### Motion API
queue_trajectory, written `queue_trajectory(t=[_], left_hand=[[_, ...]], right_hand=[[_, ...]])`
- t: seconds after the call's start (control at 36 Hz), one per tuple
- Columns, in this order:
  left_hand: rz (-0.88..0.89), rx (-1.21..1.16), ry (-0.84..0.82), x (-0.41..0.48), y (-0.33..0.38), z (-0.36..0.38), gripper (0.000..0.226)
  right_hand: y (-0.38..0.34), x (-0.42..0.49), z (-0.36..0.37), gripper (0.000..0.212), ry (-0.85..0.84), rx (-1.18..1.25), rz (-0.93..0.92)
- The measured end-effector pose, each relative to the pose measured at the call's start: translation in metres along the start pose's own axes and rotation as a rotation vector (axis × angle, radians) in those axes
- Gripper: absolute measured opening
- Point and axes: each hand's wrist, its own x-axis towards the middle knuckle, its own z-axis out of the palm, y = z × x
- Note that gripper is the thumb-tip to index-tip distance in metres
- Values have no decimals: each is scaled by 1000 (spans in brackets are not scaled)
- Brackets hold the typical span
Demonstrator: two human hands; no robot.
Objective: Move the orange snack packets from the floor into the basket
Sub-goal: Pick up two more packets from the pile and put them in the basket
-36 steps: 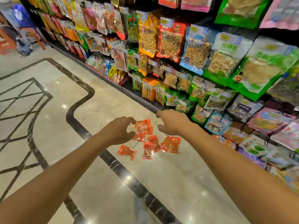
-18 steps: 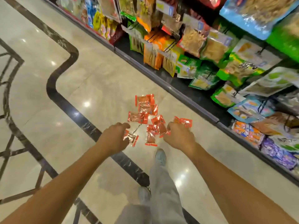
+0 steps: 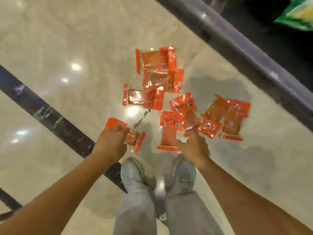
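Several orange snack packets [image 3: 155, 61] lie scattered on the glossy marble floor [image 3: 67, 48] in front of my feet. My left hand [image 3: 111, 143] is curled over the nearest left packet [image 3: 134, 140], its fingers closed on the packet's top edge. My right hand [image 3: 193, 146] reaches into the right cluster, thumb and fingers spread. Its fingertips touch a packet [image 3: 183, 104] and its thumb rests beside a long packet [image 3: 169, 133]. Further packets [image 3: 232, 119] lie to the right of that hand. No basket is in view.
A dark shelf base [image 3: 245, 48] runs diagonally across the upper right, with a green bag [image 3: 299, 16] above it. A black inlaid strip [image 3: 50, 116] crosses the floor on the left. My grey shoes [image 3: 132, 173] and trouser legs stand just behind the packets.
I have bent down, so the view now looks straight at the floor. Both hands dropped onto the packets; the left closed on the nearest one.
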Motion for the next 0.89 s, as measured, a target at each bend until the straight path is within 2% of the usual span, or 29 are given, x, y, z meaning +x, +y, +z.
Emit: queue_trajectory(t=[0.11,0.22,0.28,0.39,0.47,0.56,0.64,0.72,0.83,0.89], left_hand=[[45,167,5,72,-23,65,55],[127,279,10,110,-33,116,84],[125,335,36,118,-31,133,90],[99,421,106,131,-25,140,79],[85,414,93,138,-25,125,64],[56,223,56,134,-20,99,45],[11,-172,63,122,-11,62,16],[-85,-698,-4,99,4,9,23],[-69,-993,103,58,25,-87,19],[-49,-1056,157,30,37,-145,20]], right_hand=[[5,70,59,63,61,56,63],[7,111,104,85,162,125,181],[7,120,119,90,242,177,234],[10,126,129,85,318,327,242],[13,124,123,61,285,383,182],[9,117,106,40,234,418,122],[-3,103,74,36,195,544,77],[-23,76,24,40,170,641,-17],[-59,24,-66,33,200,822,-66],[-77,-9,-120,31,216,934,-110]])
